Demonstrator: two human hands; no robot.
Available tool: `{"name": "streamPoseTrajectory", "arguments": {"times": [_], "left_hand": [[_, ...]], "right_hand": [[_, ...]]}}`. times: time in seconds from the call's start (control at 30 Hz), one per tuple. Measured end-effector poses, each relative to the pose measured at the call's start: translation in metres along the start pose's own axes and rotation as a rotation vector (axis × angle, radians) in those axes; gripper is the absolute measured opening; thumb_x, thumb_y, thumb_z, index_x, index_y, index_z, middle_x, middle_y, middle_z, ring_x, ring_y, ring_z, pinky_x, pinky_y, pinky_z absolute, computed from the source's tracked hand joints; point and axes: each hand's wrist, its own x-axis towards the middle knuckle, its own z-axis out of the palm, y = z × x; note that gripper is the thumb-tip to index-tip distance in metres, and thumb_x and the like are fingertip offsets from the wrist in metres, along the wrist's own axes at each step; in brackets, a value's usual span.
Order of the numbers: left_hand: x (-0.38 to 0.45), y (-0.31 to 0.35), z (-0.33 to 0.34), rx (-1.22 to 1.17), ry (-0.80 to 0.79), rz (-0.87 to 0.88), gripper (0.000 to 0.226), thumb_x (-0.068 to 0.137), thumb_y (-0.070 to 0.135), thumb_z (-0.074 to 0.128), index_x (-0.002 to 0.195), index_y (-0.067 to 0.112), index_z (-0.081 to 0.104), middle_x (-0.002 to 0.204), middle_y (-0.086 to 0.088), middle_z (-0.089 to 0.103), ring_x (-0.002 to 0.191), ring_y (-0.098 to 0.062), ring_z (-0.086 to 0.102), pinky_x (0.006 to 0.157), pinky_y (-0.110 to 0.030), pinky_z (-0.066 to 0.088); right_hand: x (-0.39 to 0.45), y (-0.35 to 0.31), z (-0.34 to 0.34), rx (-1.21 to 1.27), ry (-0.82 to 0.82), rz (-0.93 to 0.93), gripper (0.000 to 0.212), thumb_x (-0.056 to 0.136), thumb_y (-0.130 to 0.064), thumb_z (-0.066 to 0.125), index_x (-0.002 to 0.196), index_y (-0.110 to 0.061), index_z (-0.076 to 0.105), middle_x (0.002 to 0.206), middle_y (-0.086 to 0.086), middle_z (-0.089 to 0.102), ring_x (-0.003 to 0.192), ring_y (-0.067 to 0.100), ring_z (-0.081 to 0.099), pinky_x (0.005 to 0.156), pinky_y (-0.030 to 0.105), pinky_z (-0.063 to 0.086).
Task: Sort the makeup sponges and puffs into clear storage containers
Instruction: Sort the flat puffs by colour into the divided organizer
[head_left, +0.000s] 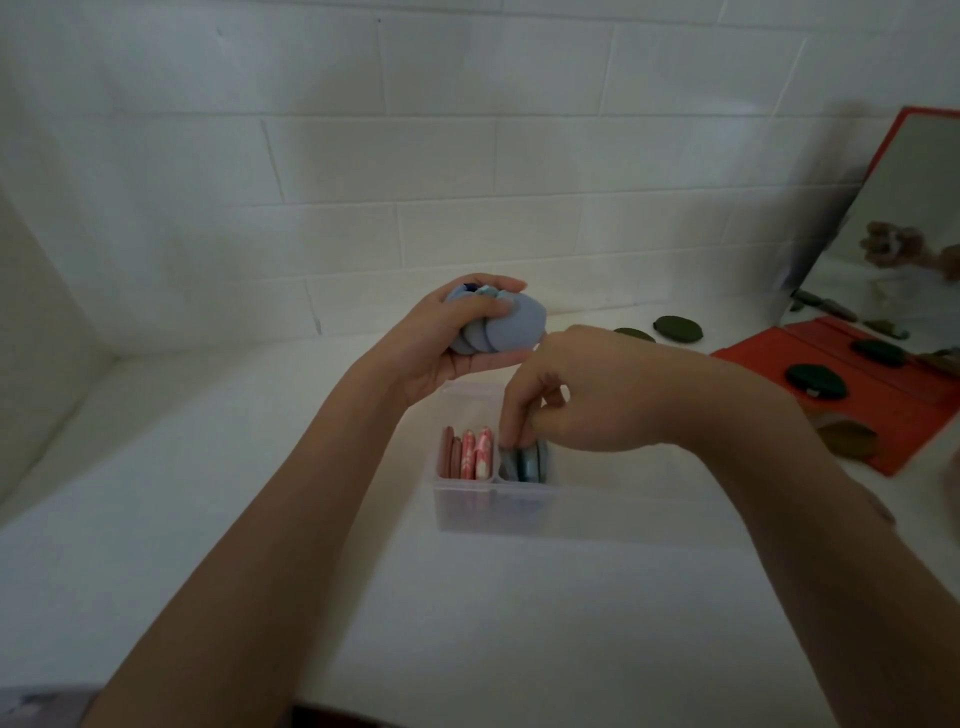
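Both forearms reach forward over the white tabletop (208, 519). The left hand (457, 332) is raised, fingers curled around a stack of blue puffs (511, 326). The right hand (561, 410) angles down, fingertips pinching blue puffs standing in the clear container's (493, 509) right compartment, beside the pink puffs (467, 453).

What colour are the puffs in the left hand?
Light blue puffs, in the left hand; head view.

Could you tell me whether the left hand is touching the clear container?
Apart: the head view shows the left hand holding blue puffs above the clear container.
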Motion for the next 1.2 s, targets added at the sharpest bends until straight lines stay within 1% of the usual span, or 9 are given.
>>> {"name": "streamPoseTrajectory", "arguments": {"times": [0.17, 0.37, 0.47, 0.6, 0.9, 0.97, 1.03, 1.13, 1.2], "left_hand": [[0.001, 0.0, -0.002, -0.036, -0.021, -0.007, 0.015, 0.09, 0.005, 0.056, 0.102, 0.012, 0.062, 0.102, -0.01, 0.067, 0.086, -0.023, 0.071, 0.064, -0.029, 0.057], [0.003, -0.002, -0.005, 0.005, -0.029, -0.005, 0.015, 0.091, 0.008, 0.055, 0.102, 0.013, 0.063, 0.109, -0.009, 0.063, 0.086, -0.015, 0.068, 0.067, -0.029, 0.057], [0.003, -0.002, -0.008, -0.1, -0.09, -0.024, 0.028, 0.082, 0.008, 0.057, 0.11, 0.007, 0.06, 0.119, -0.018, 0.058, 0.097, -0.025, 0.066, 0.078, -0.039, 0.057], [0.0, -0.001, -0.009, -0.163, -0.181, -0.027, 0.028, 0.084, 0.009, 0.051, 0.109, 0.006, 0.061, 0.121, -0.023, 0.058, 0.104, -0.032, 0.063, 0.084, -0.043, 0.056], [0.0, 0.001, -0.008, -0.068, -0.211, 0.028, 0.013, 0.092, 0.015, 0.052, 0.102, 0.009, 0.058, 0.117, -0.016, 0.063, 0.107, -0.032, 0.064, 0.084, -0.045, 0.056], [0.0, 0.0, -0.007, -0.066, -0.193, 0.016, 0.011, 0.093, 0.009, 0.052, 0.102, 0.01, 0.058, 0.116, -0.016, 0.063, 0.106, -0.034, 0.065, 0.082, -0.043, 0.057], [0.002, -0.001, -0.006, 0.008, -0.172, 0.027, 0.013, 0.089, 0.008, 0.056, 0.101, 0.011, 0.059, 0.105, -0.01, 0.067, 0.096, -0.026, 0.068, 0.074, -0.037, 0.058], [0.001, -0.001, -0.003, 0.156, -0.223, 0.063, 0.018, 0.079, 0.012, 0.059, 0.097, 0.012, 0.059, 0.089, -0.002, 0.067, 0.081, -0.015, 0.065, 0.066, -0.029, 0.054], [0.001, -0.002, -0.002, 0.173, -0.24, 0.062, 0.017, 0.077, 0.012, 0.059, 0.094, 0.013, 0.061, 0.086, -0.002, 0.066, 0.078, -0.013, 0.064, 0.064, -0.025, 0.053]], "right_hand": [[0.002, 0.001, 0.004, -0.041, -0.063, 0.009, 0.028, 0.084, -0.009, 0.052, 0.088, -0.027, 0.073, 0.088, -0.015, 0.067, 0.072, -0.002, 0.052, 0.058, 0.007, 0.04], [0.0, 0.01, -0.004, -0.041, 0.273, -0.031, 0.02, 0.081, -0.008, 0.052, 0.07, -0.018, 0.065, 0.072, -0.006, 0.06, 0.07, 0.008, 0.052, 0.064, 0.022, 0.042], [0.009, 0.028, -0.004, 0.038, 0.666, 0.008, 0.014, 0.085, -0.011, 0.054, 0.09, -0.022, 0.059, 0.083, -0.006, 0.053, 0.068, 0.001, 0.046, 0.06, 0.019, 0.036], [0.023, 0.043, 0.011, 0.211, 0.696, 0.127, 0.042, 0.083, -0.031, 0.068, 0.118, -0.03, 0.045, 0.1, -0.004, 0.048, 0.076, 0.004, 0.049, 0.061, 0.019, 0.04], [0.016, 0.042, 0.002, 0.303, 0.926, 0.08, 0.015, 0.083, -0.013, 0.068, 0.088, -0.025, 0.062, 0.079, -0.005, 0.064, 0.066, 0.013, 0.064, 0.055, 0.03, 0.057], [0.003, 0.04, -0.012, 0.412, 0.836, 0.024, 0.014, 0.083, -0.01, 0.069, 0.085, -0.023, 0.063, 0.085, -0.001, 0.066, 0.068, 0.017, 0.067, 0.053, 0.027, 0.058], [-0.008, 0.036, -0.022, 0.485, 0.564, -0.06, 0.014, 0.081, -0.005, 0.069, 0.083, -0.019, 0.068, 0.086, 0.0, 0.07, 0.075, 0.019, 0.068, 0.06, 0.028, 0.059], [-0.01, 0.031, -0.021, 0.294, 0.342, -0.135, 0.02, 0.077, -0.002, 0.069, 0.08, -0.021, 0.073, 0.077, 0.001, 0.07, 0.073, 0.03, 0.065, 0.064, 0.032, 0.055], [-0.007, 0.026, -0.018, 0.2, 0.281, -0.162, 0.021, 0.076, -0.001, 0.066, 0.08, -0.021, 0.073, 0.076, 0.003, 0.07, 0.071, 0.022, 0.065, 0.061, 0.027, 0.053]]}}
